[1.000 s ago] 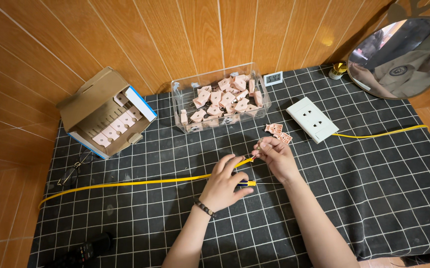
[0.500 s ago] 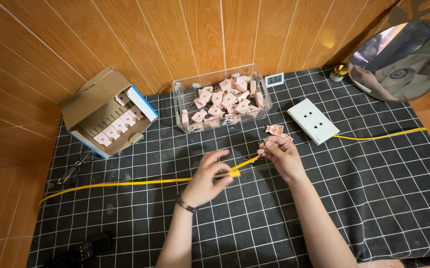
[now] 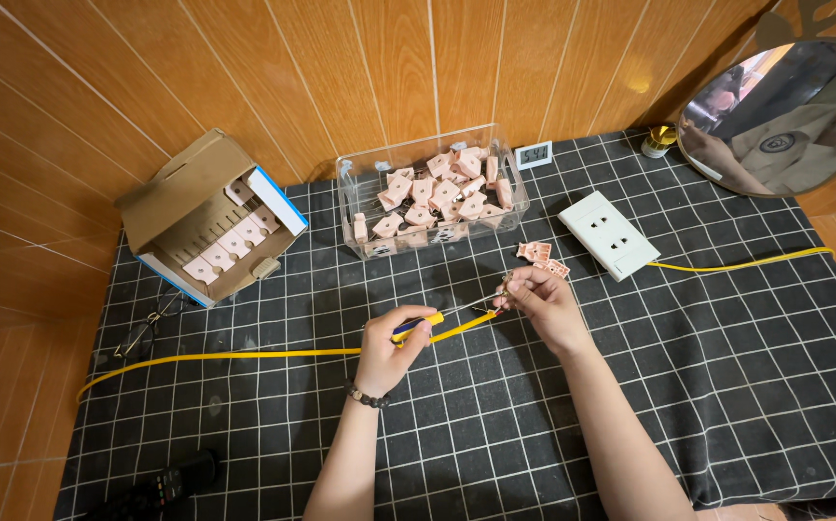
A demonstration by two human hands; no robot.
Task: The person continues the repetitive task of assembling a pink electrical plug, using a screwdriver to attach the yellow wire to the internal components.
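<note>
Left hand (image 3: 391,344) is gripping a yellow-handled screwdriver (image 3: 425,327) over the black grid-cloth counter (image 3: 726,386). Right hand (image 3: 539,298) is pinching a small part at its tip, beside the yellow flat cable (image 3: 244,354).

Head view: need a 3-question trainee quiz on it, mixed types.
1. True or false: the left hand grips a yellow-and-blue tool.
2. Where do the pink parts mostly sit? A) clear tub B) mirror C) white socket plate
3. What colour is the cable across the checked cloth?

Key: 1 true. 2 A. 3 yellow; the right hand pinches its end, by the tool's tip.
</note>
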